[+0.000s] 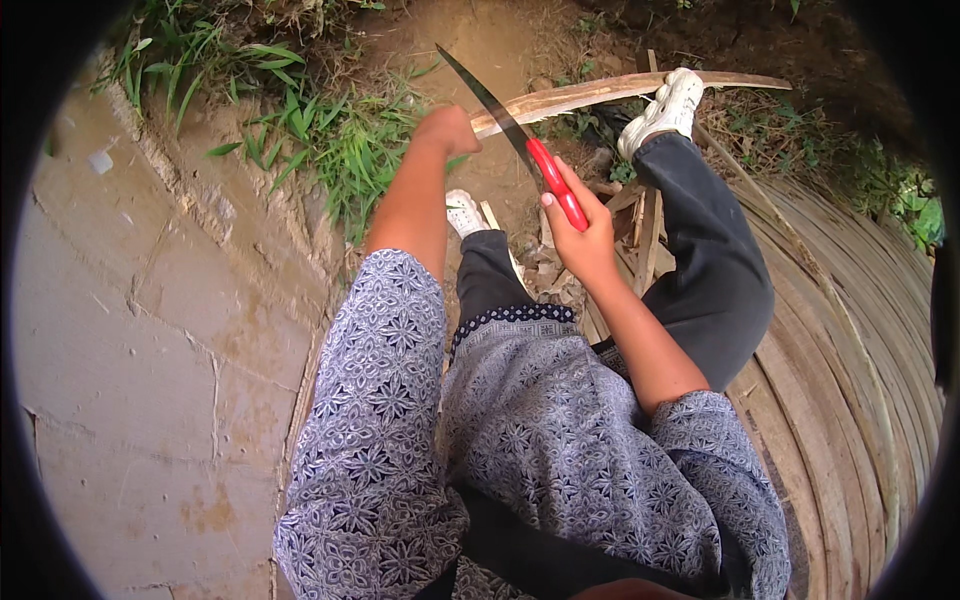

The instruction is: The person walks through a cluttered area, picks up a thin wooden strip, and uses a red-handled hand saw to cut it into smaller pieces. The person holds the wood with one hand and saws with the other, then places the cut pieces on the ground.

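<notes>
My right hand (582, 232) is wrapped round the red handle of a pruning saw (492, 103). Its dark, tapering blade points up and to the left and crosses over the plank near my left hand. At the left end of a long, rough wooden plank (590, 94), my left hand (447, 131) is closed on the wood, its fingers mostly hidden. The plank stretches away to the right, where my white shoe (662, 112) rests on it. The blade's teeth are too small to make out, and I cannot tell whether it touches the wood.
Stacked long boards (830, 370) lie at the right, with a thin pole (800, 250) across them. Wood scraps (648, 235) lie between my legs. Grey concrete paving (150, 380) spreads at the left, bordered by green grass (345, 150). My other shoe (464, 213) stands on bare dirt.
</notes>
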The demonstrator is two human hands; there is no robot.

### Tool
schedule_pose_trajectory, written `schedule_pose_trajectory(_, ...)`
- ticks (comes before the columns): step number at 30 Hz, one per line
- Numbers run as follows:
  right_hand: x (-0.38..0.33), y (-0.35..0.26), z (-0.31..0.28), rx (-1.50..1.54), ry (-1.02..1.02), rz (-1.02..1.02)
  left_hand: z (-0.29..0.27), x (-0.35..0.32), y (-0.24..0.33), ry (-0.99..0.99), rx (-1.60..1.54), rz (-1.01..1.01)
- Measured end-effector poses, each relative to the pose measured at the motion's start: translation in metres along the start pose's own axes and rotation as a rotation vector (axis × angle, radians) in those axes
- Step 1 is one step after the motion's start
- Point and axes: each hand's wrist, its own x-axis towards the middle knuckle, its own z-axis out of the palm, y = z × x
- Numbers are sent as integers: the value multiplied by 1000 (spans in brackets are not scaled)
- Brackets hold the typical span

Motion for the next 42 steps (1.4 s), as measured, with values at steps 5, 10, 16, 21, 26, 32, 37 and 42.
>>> schedule_pose_trajectory(5,-4,-1,-5,-62,-25,-8,-1,-1,6,-39,-36,-16)
schedule_pose_trajectory(10,-26,8,-12,-38,-49,36,0,-2,2,-34,-33,-19)
schedule_pose_trajectory(16,-62,-14,-45,-107,-44,93,17,9,-3,66,-80,84)
schedule_pose_trajectory(21,-97,-38,-75,-133,-63,109,16,6,-7,67,-95,85)
schedule_pose_trajectory(26,-88,-36,-75,-127,-68,35,10,3,-6,68,-89,55)
schedule_pose_trajectory(32,32,15,16,-19,-8,-84,-3,2,4,-60,-73,-56)
schedule_pose_trajectory(37,46,28,19,54,-63,62,8,8,-6,-40,-76,-27)
schedule_pose_trajectory(42,-18,32,3,2,-36,0,11,12,-18,-40,-97,24)
